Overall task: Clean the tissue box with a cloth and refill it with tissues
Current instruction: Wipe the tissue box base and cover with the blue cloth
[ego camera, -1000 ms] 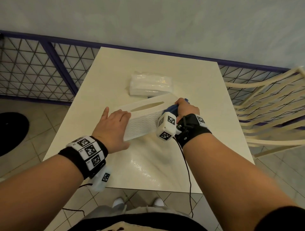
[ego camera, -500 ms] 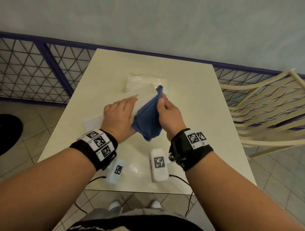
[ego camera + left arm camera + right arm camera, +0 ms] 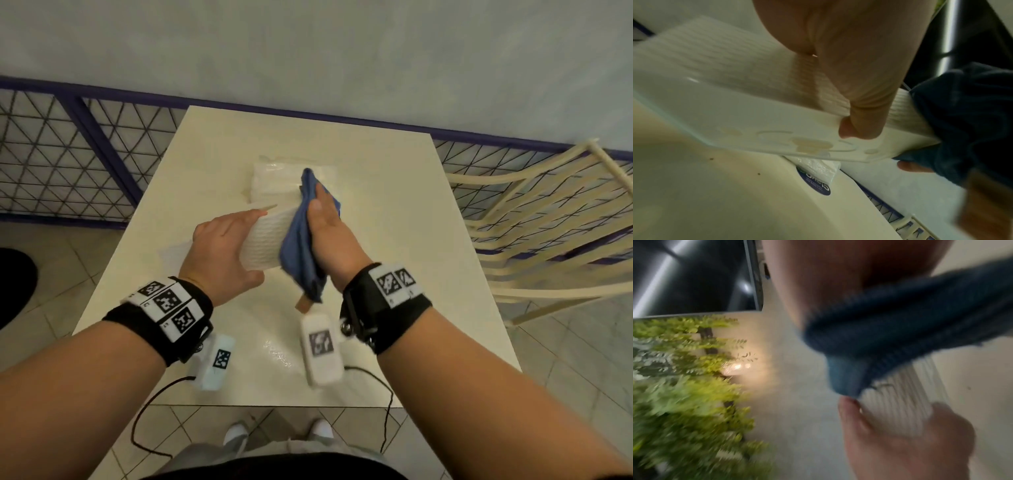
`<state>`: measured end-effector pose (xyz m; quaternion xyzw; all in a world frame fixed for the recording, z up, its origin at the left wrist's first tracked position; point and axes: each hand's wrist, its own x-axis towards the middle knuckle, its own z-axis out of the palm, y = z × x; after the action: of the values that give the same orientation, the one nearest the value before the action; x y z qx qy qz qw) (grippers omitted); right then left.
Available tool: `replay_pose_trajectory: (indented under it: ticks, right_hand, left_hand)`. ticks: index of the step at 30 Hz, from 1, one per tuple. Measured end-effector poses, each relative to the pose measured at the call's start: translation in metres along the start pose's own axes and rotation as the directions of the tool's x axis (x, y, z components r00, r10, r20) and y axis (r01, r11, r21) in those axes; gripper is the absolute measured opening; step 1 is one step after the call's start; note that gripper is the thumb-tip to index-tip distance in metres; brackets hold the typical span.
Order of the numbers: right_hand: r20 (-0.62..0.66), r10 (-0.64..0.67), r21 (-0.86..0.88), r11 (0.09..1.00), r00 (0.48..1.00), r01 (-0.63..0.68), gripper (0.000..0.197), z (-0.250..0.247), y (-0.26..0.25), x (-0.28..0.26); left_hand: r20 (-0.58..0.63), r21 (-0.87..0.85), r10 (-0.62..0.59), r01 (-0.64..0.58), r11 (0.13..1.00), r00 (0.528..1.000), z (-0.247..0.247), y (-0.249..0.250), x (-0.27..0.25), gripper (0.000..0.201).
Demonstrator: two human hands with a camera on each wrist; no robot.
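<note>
My left hand (image 3: 222,250) grips the white ribbed tissue box (image 3: 263,240) and holds it tilted above the table, thumb on the near edge, fingers on top. In the left wrist view the thumb curls over the box (image 3: 735,97) onto its smooth underside. My right hand (image 3: 329,236) holds a blue cloth (image 3: 298,246) and presses it against the box's right end; the cloth (image 3: 962,121) wraps that end, with a fingertip under it. A plastic-wrapped tissue pack (image 3: 274,178) lies on the table behind the box. The right wrist view is blurred; cloth (image 3: 879,321) and box (image 3: 900,394) show.
The cream table (image 3: 394,222) stands against a grey wall. A purple-framed mesh fence (image 3: 51,154) runs behind and to the left. A cream slatted chair (image 3: 548,212) stands close at the table's right side. Cables hang from both wrist cameras over the near edge.
The box went from lying slot-up on the table to lifted and turned in my left hand. The cloth came out over the box's end and my right hand slid it farther along.
</note>
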<state>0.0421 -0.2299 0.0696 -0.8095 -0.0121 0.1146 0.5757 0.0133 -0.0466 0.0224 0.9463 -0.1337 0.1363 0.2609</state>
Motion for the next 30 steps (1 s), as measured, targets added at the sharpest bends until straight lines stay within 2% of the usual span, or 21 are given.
replay_pose_trajectory:
  ticks: [2, 6, 8, 9, 12, 15, 17, 20, 21, 25, 30]
  right_hand:
    - [0.017, -0.073, 0.005, 0.997, 0.997, 0.073, 0.057, 0.003, 0.008, -0.001]
    - [0.035, 0.031, 0.039, 0.999, 0.999, -0.032, 0.055, -0.023, 0.016, 0.020]
    - [-0.008, 0.104, 0.095, 0.990, 0.995, -0.103, 0.053, -0.029, 0.016, 0.022]
    - [-0.037, 0.096, 0.058, 0.994, 0.995, -0.093, 0.053, -0.026, 0.014, 0.020]
    - [-0.049, -0.077, -0.102, 0.992, 0.996, 0.072, 0.055, -0.006, 0.008, 0.006]
    - [-0.032, -0.149, -0.082, 0.986, 0.988, 0.146, 0.052, -0.008, 0.009, 0.004]
    - [-0.009, -0.085, -0.020, 0.996, 0.996, 0.085, 0.050, -0.022, 0.015, 0.014]
    - [-0.046, 0.156, 0.116, 0.982, 0.987, -0.150, 0.056, -0.040, 0.025, 0.024]
    - [-0.064, 0.190, 0.147, 0.973, 0.980, -0.179, 0.055, -0.039, 0.027, 0.022]
    - [-0.081, -0.039, 0.001, 0.999, 0.996, 0.040, 0.058, -0.022, 0.019, 0.004]
    - [-0.092, -0.105, -0.029, 0.994, 0.990, 0.103, 0.054, -0.022, 0.012, -0.007]
  left_hand:
    - [-0.022, -0.030, -0.006, 0.005, 1.000, 1.000, -0.001, 0.000, -0.003, 0.087]
    - [-0.023, -0.064, 0.045, -0.046, 0.997, 0.999, -0.010, 0.008, -0.011, 0.082]
    - [0.010, -0.092, 0.025, -0.024, 0.995, 1.000, -0.012, 0.009, -0.009, 0.083]
    - [0.033, -0.106, 0.012, -0.008, 0.994, 0.999, -0.013, 0.008, -0.008, 0.085]
    - [0.090, -0.134, -0.024, 0.036, 0.990, 0.996, -0.011, 0.001, -0.001, 0.091]
    - [0.083, -0.143, -0.066, 0.078, 0.987, 0.994, -0.015, 0.003, 0.005, 0.091]
    - [0.073, -0.116, -0.046, 0.054, 0.992, 0.996, -0.019, 0.011, 0.006, 0.089]
    - [0.089, -0.089, 0.030, -0.022, 0.996, 0.996, -0.022, 0.018, 0.006, 0.088]
    - [0.099, -0.099, 0.040, -0.030, 0.995, 0.994, -0.022, 0.019, 0.005, 0.088]
    - [0.141, -0.162, -0.008, 0.031, 0.986, 0.990, -0.016, 0.014, 0.005, 0.091]
    - [0.111, -0.251, -0.044, 0.071, 0.965, 0.993, -0.012, 0.014, 0.006, 0.089]
